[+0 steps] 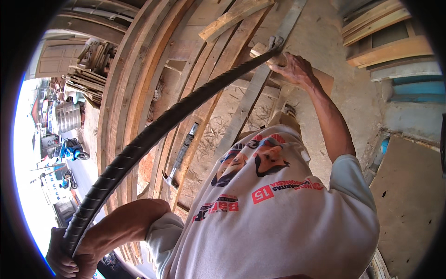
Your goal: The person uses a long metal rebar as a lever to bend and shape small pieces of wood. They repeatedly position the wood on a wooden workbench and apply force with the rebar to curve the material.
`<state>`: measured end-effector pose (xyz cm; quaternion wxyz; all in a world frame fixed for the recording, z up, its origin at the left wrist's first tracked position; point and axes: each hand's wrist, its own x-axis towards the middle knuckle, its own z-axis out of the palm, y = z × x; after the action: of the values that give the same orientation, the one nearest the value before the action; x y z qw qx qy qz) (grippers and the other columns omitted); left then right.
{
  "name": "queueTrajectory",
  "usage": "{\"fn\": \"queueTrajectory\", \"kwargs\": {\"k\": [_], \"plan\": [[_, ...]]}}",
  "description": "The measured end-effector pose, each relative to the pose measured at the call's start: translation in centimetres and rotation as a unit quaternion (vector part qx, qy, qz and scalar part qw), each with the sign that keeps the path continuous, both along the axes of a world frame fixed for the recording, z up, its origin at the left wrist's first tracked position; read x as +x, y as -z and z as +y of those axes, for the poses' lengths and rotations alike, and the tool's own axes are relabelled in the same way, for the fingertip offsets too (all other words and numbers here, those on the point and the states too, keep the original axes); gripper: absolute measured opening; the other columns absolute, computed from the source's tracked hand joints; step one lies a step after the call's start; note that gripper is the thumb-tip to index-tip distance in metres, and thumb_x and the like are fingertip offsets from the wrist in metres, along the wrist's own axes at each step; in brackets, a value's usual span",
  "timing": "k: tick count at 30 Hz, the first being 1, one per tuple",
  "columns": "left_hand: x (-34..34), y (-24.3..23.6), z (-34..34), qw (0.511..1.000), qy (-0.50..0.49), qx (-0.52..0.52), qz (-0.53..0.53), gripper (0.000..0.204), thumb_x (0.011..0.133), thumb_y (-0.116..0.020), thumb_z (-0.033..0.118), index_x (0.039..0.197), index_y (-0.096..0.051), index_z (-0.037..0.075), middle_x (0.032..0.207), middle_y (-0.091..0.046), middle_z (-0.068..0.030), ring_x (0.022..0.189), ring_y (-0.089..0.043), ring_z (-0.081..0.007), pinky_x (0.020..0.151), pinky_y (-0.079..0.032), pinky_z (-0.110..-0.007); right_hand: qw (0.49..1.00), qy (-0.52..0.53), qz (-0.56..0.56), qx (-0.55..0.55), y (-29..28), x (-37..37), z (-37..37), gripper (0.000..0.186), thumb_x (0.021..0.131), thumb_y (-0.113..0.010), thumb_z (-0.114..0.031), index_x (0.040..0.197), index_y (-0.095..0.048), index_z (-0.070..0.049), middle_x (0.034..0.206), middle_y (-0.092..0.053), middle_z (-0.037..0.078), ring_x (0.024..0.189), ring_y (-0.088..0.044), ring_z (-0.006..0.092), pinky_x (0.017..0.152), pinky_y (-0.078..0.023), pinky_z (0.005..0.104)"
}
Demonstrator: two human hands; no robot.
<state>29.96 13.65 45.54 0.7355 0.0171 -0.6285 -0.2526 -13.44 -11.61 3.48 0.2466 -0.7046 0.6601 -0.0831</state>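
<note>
Timber-strewn floor [325, 37] is spreading beneath you. At 8 o'clock your left hand [65, 266] is clenching a black ribbed bar [139, 146], running to 1 o'clock; there your right hand [298, 69] is gripping a wood block [258, 49]. Likely you're positioning the bar; next move's needing steady grips.

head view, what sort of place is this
Likely a woodworking shop: long boards, a hammer lying among them, and short wood pieces stacked at the left.
</note>
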Motion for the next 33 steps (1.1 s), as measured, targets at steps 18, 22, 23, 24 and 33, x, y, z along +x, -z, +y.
{"fn": "queueTrajectory", "kwargs": {"k": [18, 22, 23, 24, 33], "plan": [[3.8, 12.6, 8.2, 0.948, -0.148, 0.092, 0.267, 0.036, 0.109, -0.044, 0.026, 0.075, -0.042, 0.013, 0.058, -0.034, 0.0034, 0.046, -0.034, -0.0089, 0.050, -0.039, -0.026, 0.995, -0.032, 0.070, -0.064, 1.9, 1.4, 0.4, 0.083, 0.086, -0.067, -0.062, 0.135, -0.056, 0.004, 0.128, -0.064, 0.029, 0.117, -0.063, 0.0454, 0.099, -0.050, 0.0518], [3.0, 10.4, 5.7, 0.961, -0.138, 0.084, 0.226, 0.038, 0.110, -0.039, 0.025, 0.075, -0.041, 0.013, 0.058, -0.033, 0.0026, 0.046, -0.033, -0.0094, 0.047, -0.037, -0.025, 0.996, -0.047, 0.070, -0.033, -1.7, 1.7, -0.1, 0.084, 0.088, -0.068, -0.059, 0.138, -0.054, 0.006, 0.129, -0.063, 0.030, 0.119, -0.062, 0.0452, 0.101, -0.049, 0.0510], [2.6, 9.4, 4.7, 0.962, -0.136, 0.086, 0.221, 0.038, 0.110, -0.039, 0.026, 0.074, -0.040, 0.012, 0.058, -0.032, 0.0025, 0.046, -0.032, -0.0092, 0.047, -0.037, -0.026, 0.997, -0.047, 0.051, -0.045, -0.5, 1.7, -1.0, 0.085, 0.088, -0.068, -0.059, 0.139, -0.053, 0.006, 0.130, -0.063, 0.030, 0.120, -0.062, 0.0450, 0.101, -0.049, 0.0509], [2.3, 8.8, 4.1, 0.966, -0.129, 0.091, 0.205, 0.039, 0.110, -0.040, 0.025, 0.073, -0.039, 0.013, 0.058, -0.033, 0.0028, 0.045, -0.032, -0.0088, 0.045, -0.035, -0.025, 0.997, -0.037, 0.041, -0.048, 0.5, 0.8, -0.9, 0.085, 0.088, -0.068, -0.059, 0.140, -0.052, 0.007, 0.131, -0.062, 0.030, 0.121, -0.061, 0.0448, 0.102, -0.049, 0.0508], [2.4, 13.6, 10.1, 0.935, -0.194, 0.136, 0.262, 0.042, 0.100, -0.054, 0.015, 0.063, -0.036, 0.018, 0.054, -0.036, 0.0040, 0.043, -0.034, -0.0082, 0.049, -0.036, -0.024, 0.999, -0.014, 0.047, 0.022, -0.2, 2.8, -2.2, 0.107, 0.084, -0.065, -0.072, 0.147, -0.039, 0.011, 0.138, -0.055, 0.034, 0.130, -0.055, 0.0456, 0.107, -0.047, 0.0488]]}}
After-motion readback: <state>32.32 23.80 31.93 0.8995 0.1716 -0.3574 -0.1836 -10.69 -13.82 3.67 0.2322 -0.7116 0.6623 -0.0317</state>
